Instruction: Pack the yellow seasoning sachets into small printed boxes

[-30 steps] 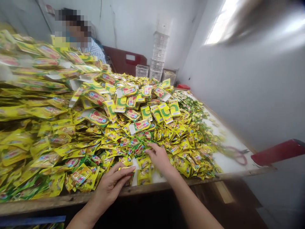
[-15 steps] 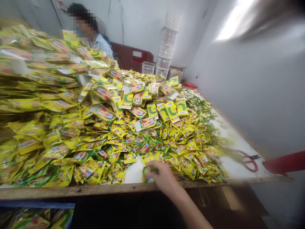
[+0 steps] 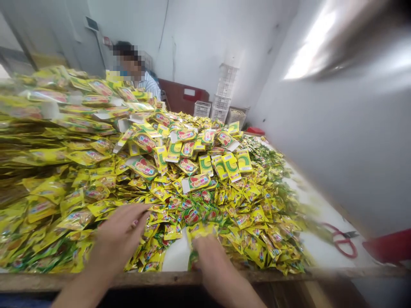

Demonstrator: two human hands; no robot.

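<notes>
My left hand point(image 3: 120, 237) reaches over the heap of small yellow packets point(image 3: 77, 218) at the front left. Its fingers are bent downward among them, blurred and partly hidden, so their grip does not show. Close to the table's front edge, my right hand point(image 3: 213, 259) has its fingers curled round a small yellow-and-green packet point(image 3: 192, 260), mostly covered by the hand. A bare white patch of tabletop point(image 3: 177, 253) lies between the two hands. Printed yellow-and-green cartons point(image 3: 199, 182) rest on top of the heap beyond them.
Red-handled scissors point(image 3: 345, 246) lie at the right of the table, near a red object point(image 3: 387, 244). A wooden edge point(image 3: 160, 278) borders the front. Behind the heap is a person in a striped shirt point(image 3: 150, 84); white crates point(image 3: 221, 102) stand stacked at the back.
My left hand has come into view over the packets at the left. My right hand stays by the same packet near the front edge. The scene sits lower as the camera has tilted up.
</notes>
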